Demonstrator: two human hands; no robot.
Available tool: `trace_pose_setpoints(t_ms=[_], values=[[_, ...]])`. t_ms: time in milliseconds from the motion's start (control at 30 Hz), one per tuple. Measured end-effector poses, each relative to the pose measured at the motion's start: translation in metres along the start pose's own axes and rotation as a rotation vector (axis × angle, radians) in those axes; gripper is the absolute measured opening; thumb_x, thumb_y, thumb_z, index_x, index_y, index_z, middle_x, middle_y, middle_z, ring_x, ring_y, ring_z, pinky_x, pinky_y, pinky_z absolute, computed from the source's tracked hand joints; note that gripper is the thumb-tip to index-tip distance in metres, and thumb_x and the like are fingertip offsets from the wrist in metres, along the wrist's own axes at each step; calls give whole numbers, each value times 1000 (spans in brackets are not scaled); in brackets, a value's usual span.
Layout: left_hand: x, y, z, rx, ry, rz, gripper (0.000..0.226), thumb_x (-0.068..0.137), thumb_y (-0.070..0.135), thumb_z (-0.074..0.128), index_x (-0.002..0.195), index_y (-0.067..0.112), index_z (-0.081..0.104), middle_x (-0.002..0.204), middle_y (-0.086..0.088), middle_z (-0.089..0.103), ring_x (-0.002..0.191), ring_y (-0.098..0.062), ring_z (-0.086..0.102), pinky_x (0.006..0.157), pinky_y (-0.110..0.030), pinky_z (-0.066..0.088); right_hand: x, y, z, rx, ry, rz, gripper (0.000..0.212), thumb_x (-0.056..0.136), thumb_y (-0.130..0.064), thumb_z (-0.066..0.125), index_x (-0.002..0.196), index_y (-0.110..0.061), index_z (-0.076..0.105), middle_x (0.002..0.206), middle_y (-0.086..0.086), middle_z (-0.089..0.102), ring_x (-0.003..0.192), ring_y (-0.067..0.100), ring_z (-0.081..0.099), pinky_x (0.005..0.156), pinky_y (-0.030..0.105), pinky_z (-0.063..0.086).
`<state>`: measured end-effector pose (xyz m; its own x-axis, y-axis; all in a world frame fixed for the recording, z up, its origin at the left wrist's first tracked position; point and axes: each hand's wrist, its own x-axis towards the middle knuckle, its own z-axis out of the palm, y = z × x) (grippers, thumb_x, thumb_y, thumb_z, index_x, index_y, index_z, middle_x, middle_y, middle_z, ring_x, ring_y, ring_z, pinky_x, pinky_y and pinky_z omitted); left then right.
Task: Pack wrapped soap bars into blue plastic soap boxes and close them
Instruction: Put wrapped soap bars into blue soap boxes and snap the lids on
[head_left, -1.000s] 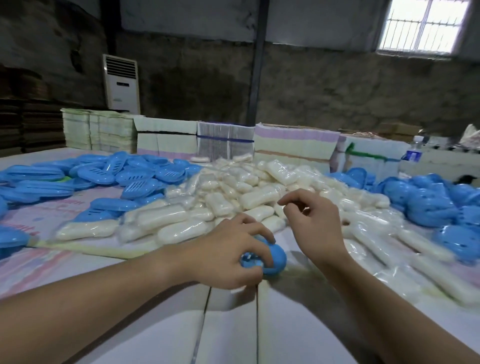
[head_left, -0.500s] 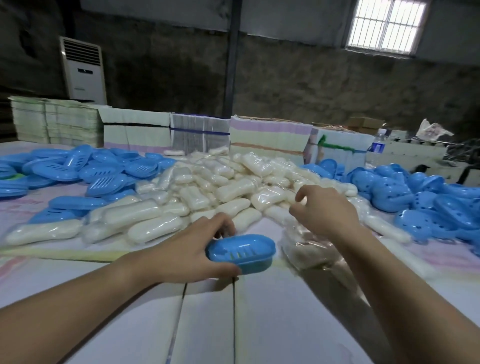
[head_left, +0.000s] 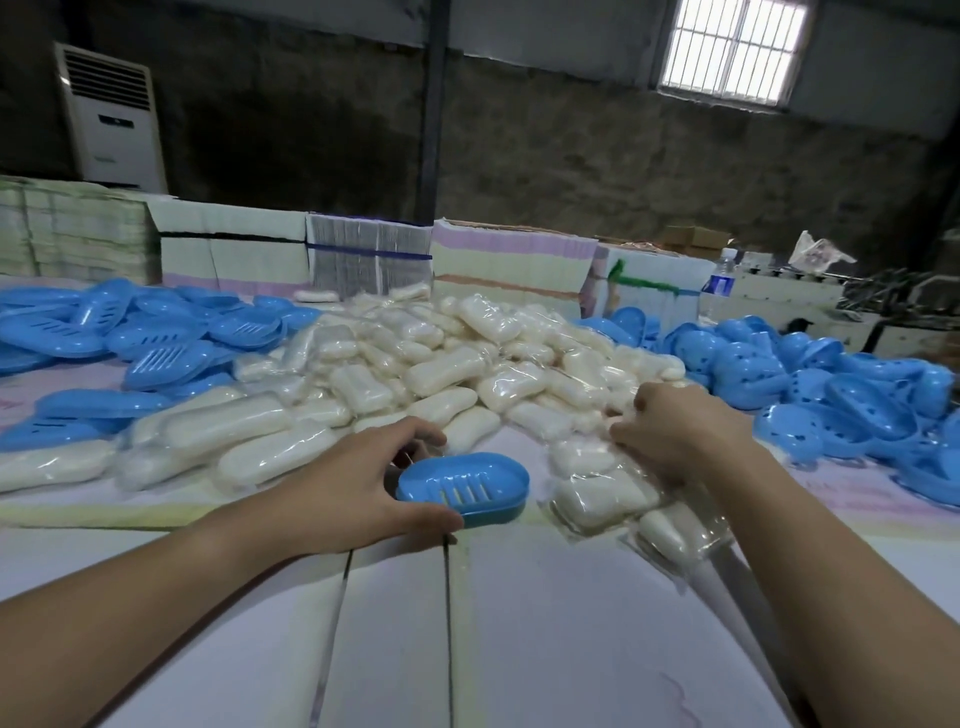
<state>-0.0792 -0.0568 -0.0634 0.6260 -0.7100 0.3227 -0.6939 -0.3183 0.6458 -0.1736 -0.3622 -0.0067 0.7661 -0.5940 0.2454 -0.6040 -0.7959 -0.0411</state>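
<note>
Reaching farther right, the right hand grasps wrapped soap bars; the left hand grips the closed soap box.

Light: dim room, daylight came from barred window upper right, blown out white
Shadows: soft, under forearms on pale table
Glare: sheen on soap wrappers
Distortion: wide-angle bending at edges
Blur: slight softness, far wall murky
</note>
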Motion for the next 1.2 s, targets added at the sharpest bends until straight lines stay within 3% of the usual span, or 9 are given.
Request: trace_pose_setpoints(t_ms=[200, 400, 500, 567, 633, 733, 867, 1000, 1200], values=[[-2, 0, 0, 4, 3, 16, 73, 50, 72, 74, 116, 46, 56, 101, 15, 63, 92, -4, 64, 80, -16, 51, -4, -7, 5, -6, 155, -52, 25, 84, -47, 50, 77, -23, 49, 82, -1, 54, 77, 22, 55, 57, 28, 35], [-3, 1, 1, -8, 7, 20, 72, 50, 70, 76, 116, 48, 56, 98, 20, 61, 86, -5, 66, 77, -14, 51, -11, -13, -3, 141, 336, -151, 9, 89, -19, 49, 90, -20, 57, 85, 5, 59, 77, 28, 55, 64, 37, 48], [-2, -1, 1, 10, 3, 21, 72, 51, 71, 76, 117, 49, 55, 99, 19, 62, 88, -5, 66, 83, -24, 54, -16, -14, -8, 378, 380, -218, 15, 91, -14, 47, 90, -24, 58, 79, 2, 63, 80, 21, 55, 65, 33, 45], [-2, -2, 2, 21, 0, 20, 73, 51, 71, 77, 117, 50, 55, 100, 20, 61, 91, -6, 66, 86, -29, 55, -24, -20, -13, 623, 468, -277, 20, 90, -11, 48, 84, -26, 60, 63, -7, 59, 69, 7, 52, 63, 23, 40], [-2, -2, 2, 20, 5, 22, 73, 51, 70, 78, 117, 50, 54, 99, 25, 60, 92, -6, 66, 87, -32, 55, -31, -29, -21, 856, 534, -338, 26, 88, -6, 49, 79, -25, 64, 56, -12, 53, 60, 7, 50, 63, 26, 43], [-1, -2, 2, 13, 5, 19, 74, 51, 70, 79, 117, 49, 53, 99, 26, 59, 92, -7, 66, 87, -31, 55, -45, -46, -27, 1251, 412, -384, 37, 86, -1, 47, 73, -29, 68, 52, -15, 51, 50, 8, 45, 50, 27, 42], [-1, -2, 2, -13, 2, -14, 79, 49, 70, 80, 120, 48, 51, 100, 28, 60, 86, -5, 65, 80, -24, 52, -58, -70, -18, 1667, -36, -373, 35, 87, 2, 47, 78, -23, 70, 48, -6, 44, 43, 11, 41, 43, 22, 35], [-1, -1, 0, -33, -7, -35, 87, 48, 70, 80, 126, 44, 49, 99, 32, 58, 82, 0, 63, 74, -13, 48, -62, -85, 2, 1602, -342, -366, 26, 90, 3, 49, 94, -16, 66, 48, 1, 45, 43, 15, 47, 44, 23, 40], [0, 0, -2, -3, -6, -51, 83, 46, 73, 77, 120, 45, 55, 99, 30, 60, 90, -1, 62, 74, -12, 47, -57, -76, 7, 985, -167, -421, 30, 91, -7, 50, 104, -28, 67, 55, -11, 53, 52, 9, 46, 55, 25, 38]])
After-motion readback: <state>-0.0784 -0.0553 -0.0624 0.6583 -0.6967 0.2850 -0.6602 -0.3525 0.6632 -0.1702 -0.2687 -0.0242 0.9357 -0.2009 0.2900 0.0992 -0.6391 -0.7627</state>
